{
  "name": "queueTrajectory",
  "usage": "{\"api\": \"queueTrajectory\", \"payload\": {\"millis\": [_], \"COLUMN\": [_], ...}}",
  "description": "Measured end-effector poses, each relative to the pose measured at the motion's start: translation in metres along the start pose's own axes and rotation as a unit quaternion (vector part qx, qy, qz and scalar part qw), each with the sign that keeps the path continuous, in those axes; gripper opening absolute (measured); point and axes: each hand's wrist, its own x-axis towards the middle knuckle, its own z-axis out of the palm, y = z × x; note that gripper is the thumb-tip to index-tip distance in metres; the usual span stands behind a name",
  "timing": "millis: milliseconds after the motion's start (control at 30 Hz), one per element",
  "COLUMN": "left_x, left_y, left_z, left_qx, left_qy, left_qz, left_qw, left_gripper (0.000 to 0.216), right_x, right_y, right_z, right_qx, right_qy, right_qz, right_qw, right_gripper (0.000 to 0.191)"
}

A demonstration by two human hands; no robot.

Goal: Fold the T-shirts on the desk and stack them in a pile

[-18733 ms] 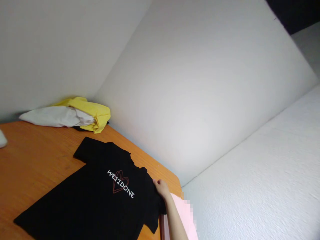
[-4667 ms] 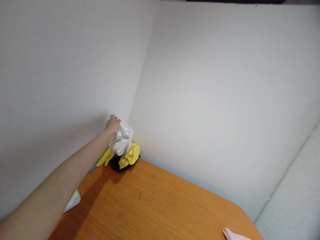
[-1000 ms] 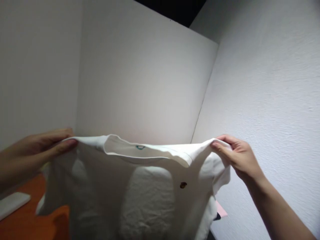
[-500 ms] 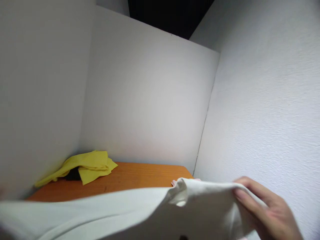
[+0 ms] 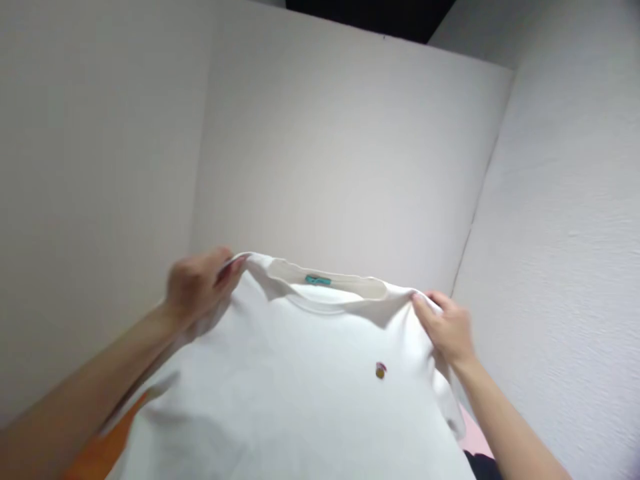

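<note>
A white T-shirt hangs spread out between my hands, its front facing me. My left hand is closed on one shoulder of it, and my right hand pinches the other shoulder. Between them the neckline sags a little, showing a teal label inside the back collar. A small maroon and gold emblem sits on the chest, toward my right hand. The lower part of the shirt runs out of the bottom of the view.
An orange-brown wooden table shows at the lower left, mostly hidden behind the shirt. Something pink and something black peek out at the lower right. White walls enclose the space on three sides.
The shirt has been raised and stretched out, so its collar and chest now show. My left hand has come into clear view. The yellow cloth has left the view as the camera tilted up.
</note>
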Motion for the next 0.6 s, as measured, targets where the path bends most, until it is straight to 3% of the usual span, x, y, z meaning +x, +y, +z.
{"api": "queueTrajectory", "payload": {"millis": [133,267,433,533,600], "left_x": [0.02,-0.033,-0.11,-0.125,-0.127], "left_y": [-0.009,-0.061,-0.128,-0.155,-0.173], "left_z": [0.1,0.173,0.213,0.229,0.235], "left_qx": [0.026,0.073,0.178,0.216,0.196], "left_qy": [-0.183,-0.309,-0.355,-0.339,-0.318], "left_qz": [0.011,-0.049,-0.216,-0.282,-0.31], "left_qw": [0.983,0.947,0.892,0.871,0.874], "left_gripper": [0.037,0.035,0.051,0.067,0.086], "right_x": [-0.008,-0.056,-0.124,-0.154,-0.165], "right_y": [-0.003,0.004,0.01,0.019,0.027], "right_z": [0.087,0.16,0.236,0.264,0.275], "right_qx": [-0.057,-0.11,-0.133,-0.17,-0.184], "right_qy": [-0.11,-0.235,-0.367,-0.423,-0.424], "right_qz": [0.014,0.012,0.017,0.011,0.001], "right_qw": [0.992,0.966,0.92,0.89,0.887], "right_gripper": [0.032,0.039,0.049,0.068,0.073]}}
